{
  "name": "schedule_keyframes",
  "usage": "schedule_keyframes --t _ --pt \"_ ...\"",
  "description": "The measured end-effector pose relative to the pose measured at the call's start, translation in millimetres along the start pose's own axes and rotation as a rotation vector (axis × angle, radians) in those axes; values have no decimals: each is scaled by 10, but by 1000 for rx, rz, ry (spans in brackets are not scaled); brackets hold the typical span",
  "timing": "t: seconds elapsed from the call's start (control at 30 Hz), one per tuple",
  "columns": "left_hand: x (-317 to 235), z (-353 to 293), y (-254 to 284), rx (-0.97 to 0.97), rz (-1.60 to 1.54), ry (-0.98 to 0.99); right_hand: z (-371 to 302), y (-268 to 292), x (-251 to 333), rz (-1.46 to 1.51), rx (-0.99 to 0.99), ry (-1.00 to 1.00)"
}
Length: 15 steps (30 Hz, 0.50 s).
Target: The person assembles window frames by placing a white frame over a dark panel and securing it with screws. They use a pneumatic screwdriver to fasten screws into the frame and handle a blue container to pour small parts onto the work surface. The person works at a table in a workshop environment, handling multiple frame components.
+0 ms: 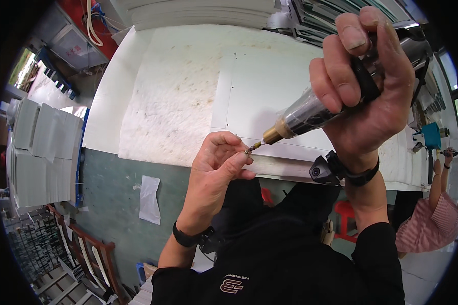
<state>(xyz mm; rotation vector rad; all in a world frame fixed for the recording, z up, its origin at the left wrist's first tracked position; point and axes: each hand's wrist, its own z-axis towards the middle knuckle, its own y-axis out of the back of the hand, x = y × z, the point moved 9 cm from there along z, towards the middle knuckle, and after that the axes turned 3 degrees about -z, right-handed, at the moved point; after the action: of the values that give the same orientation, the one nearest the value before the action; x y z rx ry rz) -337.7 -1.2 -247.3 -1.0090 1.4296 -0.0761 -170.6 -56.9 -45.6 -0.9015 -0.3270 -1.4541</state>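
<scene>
Above the white panel [269, 96], our left hand [216, 162] pinches a small screw [248, 151]; our right hand [371, 86], fist-clenched around the power screwdriver [310, 112], aims its long axis down-left, tip touching the screw.

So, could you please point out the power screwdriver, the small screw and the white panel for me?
Power screwdriver [310, 111], head view, on its clear barrel.
Small screw [248, 150], head view, at the left fingertips.
White panel [269, 86], head view, on its bare face.
</scene>
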Motion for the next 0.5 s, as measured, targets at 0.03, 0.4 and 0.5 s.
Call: schedule_keyframes --t 0.03,0.4,0.5 --pt "-2 5 6 3 -2 -1 12 -5 -11 0 -17 -8" --pt "-111 -1 89 -40 117 -96 66 53 -264 99 -157 -63" --pt "-142 -10 100 -55 122 -112 89 -67 -242 72 -97 -34"
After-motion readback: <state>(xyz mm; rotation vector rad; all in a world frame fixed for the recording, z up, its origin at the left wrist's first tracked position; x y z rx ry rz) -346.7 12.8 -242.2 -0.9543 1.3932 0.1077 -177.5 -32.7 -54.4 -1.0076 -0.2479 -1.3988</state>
